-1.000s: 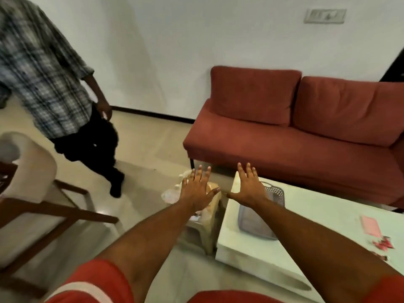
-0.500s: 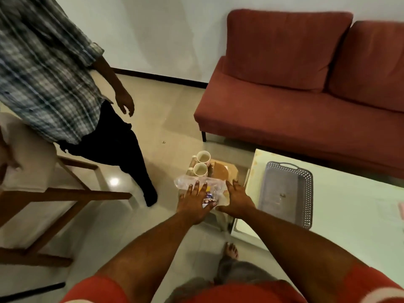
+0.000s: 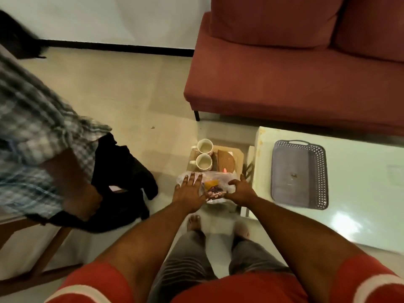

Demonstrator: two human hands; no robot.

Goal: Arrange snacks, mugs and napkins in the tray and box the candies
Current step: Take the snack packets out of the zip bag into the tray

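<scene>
Two bare hands, left hand (image 3: 189, 192) and right hand (image 3: 240, 189), now down from mid-air, spread wide on clear crinkly snack bag (image 3: 215, 184) atop small stool (image 3: 238, 154), ready for lifting toward grey plastic tray (image 3: 320, 176).

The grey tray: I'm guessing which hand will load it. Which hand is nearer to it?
Right. The right hand is on the snack bag, on the side facing the tray; the left hand is on the bag's far side.

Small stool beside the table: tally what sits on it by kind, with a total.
White ceramic mugs: 2
Brown woven basket: 1
Clear plastic bag of snacks, under both hands: 1
Total: 4
</scene>
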